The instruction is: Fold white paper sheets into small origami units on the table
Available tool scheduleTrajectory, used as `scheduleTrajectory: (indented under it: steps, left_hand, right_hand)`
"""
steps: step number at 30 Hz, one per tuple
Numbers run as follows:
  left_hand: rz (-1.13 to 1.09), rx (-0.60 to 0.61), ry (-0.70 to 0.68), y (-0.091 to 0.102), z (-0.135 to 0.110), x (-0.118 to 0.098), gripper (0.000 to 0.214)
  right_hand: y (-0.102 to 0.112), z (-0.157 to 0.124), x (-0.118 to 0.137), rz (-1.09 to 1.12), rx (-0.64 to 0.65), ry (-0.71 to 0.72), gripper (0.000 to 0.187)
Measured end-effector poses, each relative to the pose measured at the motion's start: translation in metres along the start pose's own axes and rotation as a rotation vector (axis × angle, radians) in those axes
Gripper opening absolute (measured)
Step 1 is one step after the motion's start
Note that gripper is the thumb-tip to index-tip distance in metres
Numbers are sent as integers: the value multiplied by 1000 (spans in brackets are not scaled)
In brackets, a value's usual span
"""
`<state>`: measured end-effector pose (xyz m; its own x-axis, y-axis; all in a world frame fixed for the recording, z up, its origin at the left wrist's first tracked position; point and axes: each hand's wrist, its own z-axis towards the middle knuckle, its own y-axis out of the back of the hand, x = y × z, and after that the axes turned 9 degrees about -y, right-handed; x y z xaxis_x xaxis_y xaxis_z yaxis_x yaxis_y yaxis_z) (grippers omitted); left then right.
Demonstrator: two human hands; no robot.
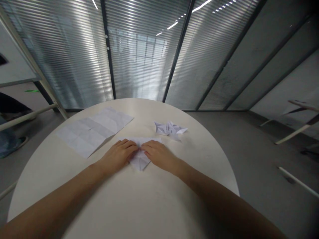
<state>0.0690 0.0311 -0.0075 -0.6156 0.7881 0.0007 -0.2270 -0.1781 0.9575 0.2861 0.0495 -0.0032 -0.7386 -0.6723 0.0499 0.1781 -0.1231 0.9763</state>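
Observation:
A white folded paper (140,162) lies on the round white table (119,199), shaped as a downward-pointing triangle. My left hand (119,154) rests flat on its left half, fingers stretched toward the middle. My right hand (159,154) lies flat on its right half, fingertips meeting the left hand's at the centre crease. Both hands press on the paper; neither grips it.
A large creased white sheet (93,130) lies unfolded at the table's back left. A small finished folded paper figure (169,128) sits at the back right. Glass walls with blinds stand behind the table. A person's shoe and leg (10,142) show at the far left.

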Motion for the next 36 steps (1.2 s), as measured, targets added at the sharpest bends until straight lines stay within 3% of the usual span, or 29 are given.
scheduleTrajectory:
  steps: [3,7,13,18,22,28,36]
  left_hand:
    - [37,50,-62,-3,-2,-1,38]
    - [34,90,-67,-2,-6,-3,42]
    - [-27,45,75,10,-14,-7,22]
    - [112,123,168,17,-12,-5,36]
    - [160,95,169,15,-10,1,34]
    - [-72,-26,112,8,-15,15,21]
    - [-186,-91,131,-1,-19,17,46]
  right_hand:
    - [-4,-5,1,-35,18,71,35]
    - [0,-16,-4,-84,51,4,40]
    - [20,-24,-9,-146,134,-131,26]
    - [27,-15,-12,-205,153,-268,28]
    - [19,-6,-24,-16,96,-236,25]
    - [12,-5,-41,253,129,-192,67]
    - [19,-6,-36,291,204,-292,69]
